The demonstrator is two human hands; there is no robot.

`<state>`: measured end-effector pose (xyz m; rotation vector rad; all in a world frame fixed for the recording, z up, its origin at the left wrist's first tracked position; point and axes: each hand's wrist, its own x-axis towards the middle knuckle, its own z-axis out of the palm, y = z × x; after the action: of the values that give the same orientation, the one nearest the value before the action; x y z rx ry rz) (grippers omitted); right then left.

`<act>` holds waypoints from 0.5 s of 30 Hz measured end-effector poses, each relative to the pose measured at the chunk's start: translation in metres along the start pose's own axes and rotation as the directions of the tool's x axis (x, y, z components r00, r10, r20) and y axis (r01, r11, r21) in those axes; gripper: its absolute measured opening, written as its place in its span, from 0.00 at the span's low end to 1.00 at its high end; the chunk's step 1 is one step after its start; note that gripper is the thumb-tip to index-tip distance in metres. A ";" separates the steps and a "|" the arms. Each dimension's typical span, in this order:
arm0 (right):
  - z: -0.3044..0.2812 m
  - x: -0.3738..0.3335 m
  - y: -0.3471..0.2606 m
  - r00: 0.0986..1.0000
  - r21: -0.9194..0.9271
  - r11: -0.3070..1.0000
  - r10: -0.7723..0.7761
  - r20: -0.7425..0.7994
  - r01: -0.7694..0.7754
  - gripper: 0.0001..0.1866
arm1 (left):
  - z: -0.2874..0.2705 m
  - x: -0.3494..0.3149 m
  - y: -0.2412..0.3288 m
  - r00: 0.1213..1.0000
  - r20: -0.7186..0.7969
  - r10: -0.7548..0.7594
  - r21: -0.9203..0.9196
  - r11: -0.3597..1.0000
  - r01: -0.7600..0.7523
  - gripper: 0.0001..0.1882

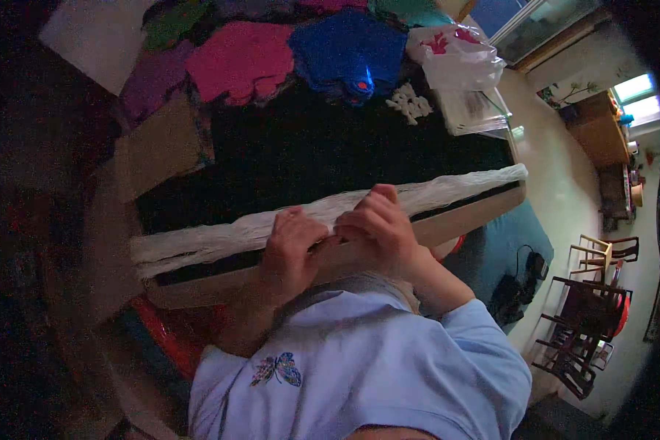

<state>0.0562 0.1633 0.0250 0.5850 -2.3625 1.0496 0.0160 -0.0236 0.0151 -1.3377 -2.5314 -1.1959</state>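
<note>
White thread hank [447, 189]: stretched across the counter along its near edge, from centre left to right of the frame; judged to be mid-work, one long length with no tie visible.
Left hand [292, 238]: fingers curled in at the hank's middle; whether they pinch thread I cannot tell.
Right hand [378, 224]: fingers bent, just beside the left hand, over the hank; its grip is hidden too.
Small white bundles [409, 104]: a little heap at upper centre right, perhaps finished pieces; how many remain to make cannot be told.
Counter [308, 150]: dark top, pale near edge.
Fabric stacks: pink [242, 59] and blue [348, 51] at top centre, purple [154, 82] at upper left.
Cardboard [161, 150]: brown, at the counter's left side.
Plastic bag [458, 66]: white, upper right, above a clear packet [473, 111].
Room: pale floor [546, 165], dark chairs [576, 334] at lower right, bright window [636, 92] at upper right; the left is too dark to read.
</note>
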 end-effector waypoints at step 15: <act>0.007 -0.005 0.004 0.998 -0.001 1.000 0.023 -0.055 -0.023 0.10 | 0.021 0.002 0.009 0.957 -0.082 -0.279 -0.497 0.844 0.204 0.18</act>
<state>0.0563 0.1613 0.0152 0.5234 -2.3267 1.0606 0.0275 -0.0055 0.0071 -0.9423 -2.4359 -2.0064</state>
